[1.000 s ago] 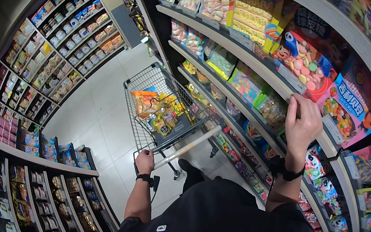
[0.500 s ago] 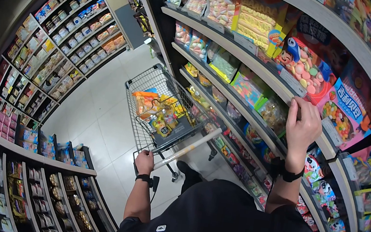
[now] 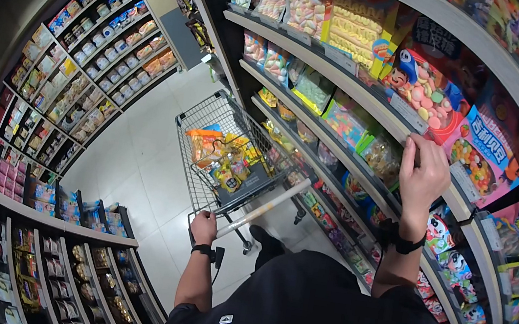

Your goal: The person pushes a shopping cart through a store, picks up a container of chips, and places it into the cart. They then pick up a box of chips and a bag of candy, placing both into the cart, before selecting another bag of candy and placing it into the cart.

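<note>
My left hand (image 3: 204, 227) is wrapped round the left end of the pale handle (image 3: 264, 208) of a wire shopping cart (image 3: 183, 145). In the cart lie an orange bag (image 3: 201, 142) and several yellow snack packs (image 3: 230, 174). At the candy shelf on the right, my right hand (image 3: 425, 175) has its fingers curled over the shelf edge (image 3: 380, 103), beside a price label (image 3: 408, 114). Just beyond the fingertips stand a bag of pastel candies (image 3: 425, 96) and a pink bag of jelly beans (image 3: 480, 150). My fingertips are partly hidden.
Bags of marshmallows (image 3: 305, 9) and twisted yellow sweets (image 3: 358, 27) fill the same shelf. Lower tiers hold more packaged candy (image 3: 347, 125). Stocked shelving (image 3: 99, 50) curves along the left, with low bins (image 3: 52, 265) in front. Between them runs a tiled floor (image 3: 128, 150).
Very little differs. My view has shifted slightly; both hands stay at the same places, on the cart handle and at the shelf edge.
</note>
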The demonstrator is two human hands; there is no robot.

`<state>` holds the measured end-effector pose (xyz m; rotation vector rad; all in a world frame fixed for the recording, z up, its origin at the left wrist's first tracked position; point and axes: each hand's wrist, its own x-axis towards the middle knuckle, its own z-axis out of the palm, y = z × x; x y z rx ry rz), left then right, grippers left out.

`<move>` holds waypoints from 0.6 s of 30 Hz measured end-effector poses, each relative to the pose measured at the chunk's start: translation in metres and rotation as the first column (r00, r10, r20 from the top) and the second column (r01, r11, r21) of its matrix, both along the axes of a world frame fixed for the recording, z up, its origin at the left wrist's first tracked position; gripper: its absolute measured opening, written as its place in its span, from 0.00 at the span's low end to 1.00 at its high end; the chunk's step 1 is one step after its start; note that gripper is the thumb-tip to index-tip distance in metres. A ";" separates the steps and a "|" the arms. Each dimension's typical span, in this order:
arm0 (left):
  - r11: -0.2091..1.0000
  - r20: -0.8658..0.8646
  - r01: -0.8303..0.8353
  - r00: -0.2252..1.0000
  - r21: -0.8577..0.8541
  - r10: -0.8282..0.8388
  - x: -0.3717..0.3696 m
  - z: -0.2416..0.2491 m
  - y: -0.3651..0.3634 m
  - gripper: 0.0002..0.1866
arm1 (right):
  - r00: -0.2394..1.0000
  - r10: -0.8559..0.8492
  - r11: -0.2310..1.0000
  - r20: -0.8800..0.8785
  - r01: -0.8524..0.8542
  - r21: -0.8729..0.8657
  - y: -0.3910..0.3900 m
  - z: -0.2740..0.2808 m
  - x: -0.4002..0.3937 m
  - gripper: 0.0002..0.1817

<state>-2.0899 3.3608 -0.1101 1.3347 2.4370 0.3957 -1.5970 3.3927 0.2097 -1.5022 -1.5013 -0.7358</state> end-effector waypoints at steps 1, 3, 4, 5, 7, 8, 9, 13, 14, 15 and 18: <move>1.000 0.005 -0.001 1.000 0.002 0.001 0.000 0.001 0.000 0.15 | 1.000 0.001 1.000 -0.001 -0.001 -0.003 0.000 -0.001 0.000 0.02; 1.000 0.009 -0.003 1.000 0.000 0.003 0.001 0.002 0.000 0.15 | 1.000 0.004 1.000 0.000 -0.004 0.016 0.001 -0.001 0.001 0.02; 1.000 0.012 -0.004 1.000 0.003 0.004 0.001 0.002 0.000 0.15 | 1.000 0.006 1.000 0.001 -0.006 0.015 0.001 -0.001 0.000 0.02; 1.000 0.012 -0.005 1.000 0.003 0.005 0.000 0.000 -0.001 0.15 | 1.000 0.001 1.000 -0.002 -0.001 0.011 0.001 -0.001 0.000 0.02; 1.000 0.007 0.001 1.000 0.010 -0.002 -0.001 -0.002 0.000 0.15 | 1.000 -0.004 1.000 -0.006 0.004 0.010 0.001 -0.001 0.000 0.02; 1.000 0.007 0.002 1.000 0.011 -0.002 -0.001 -0.001 0.001 0.15 | 1.000 -0.006 1.000 -0.006 0.006 0.005 0.001 -0.001 0.000 0.02; 1.000 0.006 -0.001 1.000 0.008 0.001 -0.001 -0.001 0.001 0.15 | 1.000 -0.008 1.000 -0.007 0.008 0.000 0.001 -0.001 0.000 0.02; 1.000 0.008 0.000 1.000 0.009 0.000 0.000 0.000 0.000 0.15 | 1.000 -0.001 1.000 -0.001 0.001 0.016 0.002 -0.001 0.000 0.02; 1.000 0.007 0.000 1.000 0.008 0.000 0.000 0.000 0.000 0.15 | 1.000 -0.005 1.000 0.004 0.005 0.012 0.002 -0.002 0.001 0.02; 1.000 0.010 -0.001 1.000 0.006 0.001 -0.001 0.000 0.000 0.15 | 1.000 -0.009 1.000 0.008 0.009 0.008 0.003 -0.003 0.001 0.02; 1.000 0.005 0.002 1.000 0.005 -0.002 -0.001 -0.002 0.001 0.15 | 1.000 -0.012 1.000 0.003 0.012 0.002 0.002 -0.002 0.001 0.02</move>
